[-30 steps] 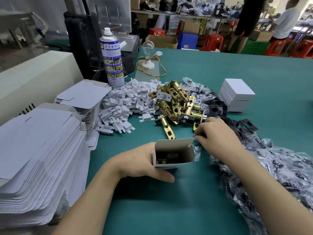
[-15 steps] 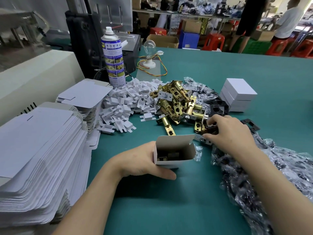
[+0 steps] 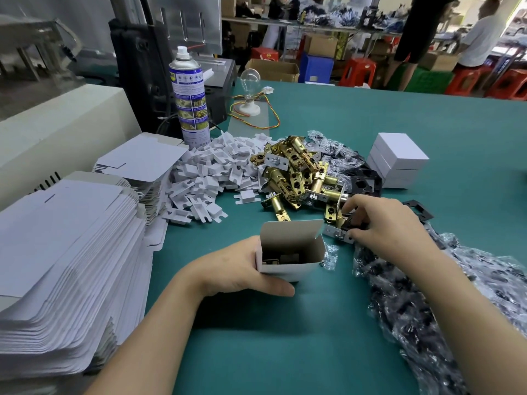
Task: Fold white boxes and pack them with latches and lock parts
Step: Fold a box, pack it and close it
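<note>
**Latch in my right grip, open box in my left**

My left grip [image 3: 236,269] is curled round the one open white box [image 3: 288,269], thumb along its near wall. The box stands on the green worktop [image 3: 285,352] straight ahead of me, flap up, with dark parts lying in its bottom. My right grip [image 3: 390,223], at two o'clock from the box, pinches one brass latch [image 3: 336,220] at the near edge of the latch heap [image 3: 296,172]. That heap lies at twelve o'clock and is too tangled to count.

One small clear bag [image 3: 329,256] lies just beside the box's right wall, between it and my right wrist. At ten o'clock spreads a heap of white insert pieces [image 3: 211,172]. At nine o'clock are two stacks of flat box blanks, a tall near stack [image 3: 65,252] and a lower far stack [image 3: 139,161]. One spray can [image 3: 189,95] stands at eleven o'clock behind the inserts, and one bare bulb [image 3: 250,81] on a white base is beside it.

At one o'clock sits a stack of closed white boxes [image 3: 397,159]; whether it holds two or three I cannot tell. Black strike plates [image 3: 362,181] lie between that stack and my right grip. Crinkled bags of black parts [image 3: 427,309] run from three to five o'clock under my right forearm.
</note>
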{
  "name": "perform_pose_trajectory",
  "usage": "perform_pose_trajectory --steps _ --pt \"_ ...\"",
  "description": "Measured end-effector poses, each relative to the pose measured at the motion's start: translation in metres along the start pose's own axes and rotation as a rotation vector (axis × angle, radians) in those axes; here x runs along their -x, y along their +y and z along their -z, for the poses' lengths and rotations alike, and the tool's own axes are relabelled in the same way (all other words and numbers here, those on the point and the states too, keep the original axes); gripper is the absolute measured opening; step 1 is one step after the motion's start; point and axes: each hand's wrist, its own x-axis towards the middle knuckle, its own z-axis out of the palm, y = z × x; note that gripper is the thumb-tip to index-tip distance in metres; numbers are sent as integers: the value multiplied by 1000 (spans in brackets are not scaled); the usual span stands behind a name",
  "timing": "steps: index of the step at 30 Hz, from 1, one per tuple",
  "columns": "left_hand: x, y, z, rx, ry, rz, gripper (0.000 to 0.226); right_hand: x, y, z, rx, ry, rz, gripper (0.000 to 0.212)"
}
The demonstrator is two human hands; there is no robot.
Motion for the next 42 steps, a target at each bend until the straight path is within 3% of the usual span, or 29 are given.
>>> perform_pose_trajectory --steps 7,12,14,17,23,35,39,42 --pt "1 3 -2 3 12 -14 49 -9 2 2 -246 -65 -9 40" --pt "0 1 -1 -4 15 4 44 -15 3 5 -344 -141 16 27" --pt "0 1 0 -4 15 13 43 -20 2 6 -207 -67 -34 25" --pt "0 0 0 -11 11 24 43 -24 2 6 112 -113 -91 49" --pt "-1 -2 2 -14 5 19 48 -27 1 7 141 -212 -126 56" --pt "-3 -8 4 8 50 21 49 -14 -1 9 -179 220 -14 18" --pt "-3 -7 3 3 54 12 50 2 -18 36 -549 244 69 16" --pt "-3 -8 4 -12 64 14 56 26 -40 59 -931 184 269 22"
